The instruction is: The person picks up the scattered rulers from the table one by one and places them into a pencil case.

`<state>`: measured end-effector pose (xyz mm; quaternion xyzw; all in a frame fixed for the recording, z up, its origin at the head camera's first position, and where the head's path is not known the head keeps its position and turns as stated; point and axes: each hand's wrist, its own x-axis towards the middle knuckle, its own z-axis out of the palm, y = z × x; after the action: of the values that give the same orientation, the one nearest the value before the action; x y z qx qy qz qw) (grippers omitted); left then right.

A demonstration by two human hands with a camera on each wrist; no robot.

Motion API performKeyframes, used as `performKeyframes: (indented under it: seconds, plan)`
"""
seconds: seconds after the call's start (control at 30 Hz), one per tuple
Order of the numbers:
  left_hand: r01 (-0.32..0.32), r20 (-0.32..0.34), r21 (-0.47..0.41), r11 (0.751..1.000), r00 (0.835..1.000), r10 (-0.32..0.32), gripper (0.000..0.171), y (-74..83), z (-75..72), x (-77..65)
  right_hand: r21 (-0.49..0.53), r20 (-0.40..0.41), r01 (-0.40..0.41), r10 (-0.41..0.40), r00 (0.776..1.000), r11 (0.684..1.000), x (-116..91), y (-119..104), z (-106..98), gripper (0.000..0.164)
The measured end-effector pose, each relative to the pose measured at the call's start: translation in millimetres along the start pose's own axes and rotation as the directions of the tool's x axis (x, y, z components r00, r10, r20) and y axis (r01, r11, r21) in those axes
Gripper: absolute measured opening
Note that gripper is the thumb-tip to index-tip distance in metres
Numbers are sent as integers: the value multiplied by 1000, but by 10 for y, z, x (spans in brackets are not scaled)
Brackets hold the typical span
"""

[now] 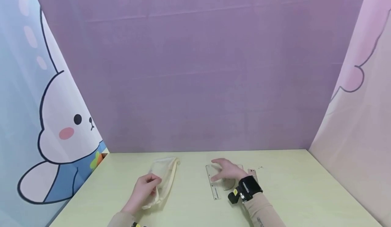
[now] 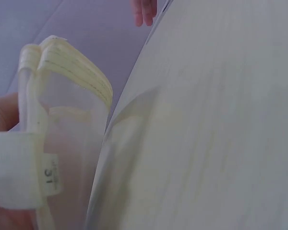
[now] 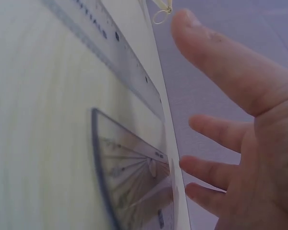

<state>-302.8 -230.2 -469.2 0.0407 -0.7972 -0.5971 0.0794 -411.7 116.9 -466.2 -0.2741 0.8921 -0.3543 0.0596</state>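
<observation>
My left hand (image 1: 146, 188) pinches the edge of a translucent pouch (image 1: 168, 174) with cream trim, held up on the left of the table. In the left wrist view a small printed label (image 2: 51, 175) shows on the pouch (image 2: 74, 139). On the right, my right hand (image 1: 227, 170) is spread over a clear ruler (image 1: 215, 192) and a clear protractor (image 1: 228, 185), partly covering them. The right wrist view shows its thumb and fingers apart with nothing between them, beside the protractor (image 3: 127, 177) and ruler (image 3: 117, 52).
Just right of my right wrist lies another clear strip (image 1: 252, 172), partly hidden by the wrist. Small dark marks (image 1: 260, 167) show on the pale table (image 1: 299, 193). A purple backdrop (image 1: 213, 84) stands behind, with printed curtains (image 1: 360, 135) at both sides.
</observation>
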Motion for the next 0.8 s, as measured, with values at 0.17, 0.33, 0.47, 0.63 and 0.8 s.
performKeyframes:
  seconds: [0.17, 0.33, 0.47, 0.63, 0.8]
  plan:
    - [4, 12, -20, 1000, 1000, -4, 14, -17, 13, -1, -22, 59, -27, 28, 998, 999, -36, -27, -5, 95]
    - [-2, 33, -41, 999, 999, 3, 18, -51, 9, -5, -129, 104, -65, 78, 991, 989, -53, -71, -17, 100]
    - [-2, 44, -48, 999, 999, 4, 18, -62, -6, -1, -201, 118, -81, 107, 987, 976, -36, -95, -19, 106]
    - [-4, 46, -52, 999, 999, 7, 18, -50, -15, -5, -233, 119, -96, 126, 985, 968, -32, -122, -18, 109]
    - [7, 42, -60, 998, 999, -4, 17, -48, -5, 5, -269, 109, -95, 128, 986, 958, -39, -117, 18, 106]
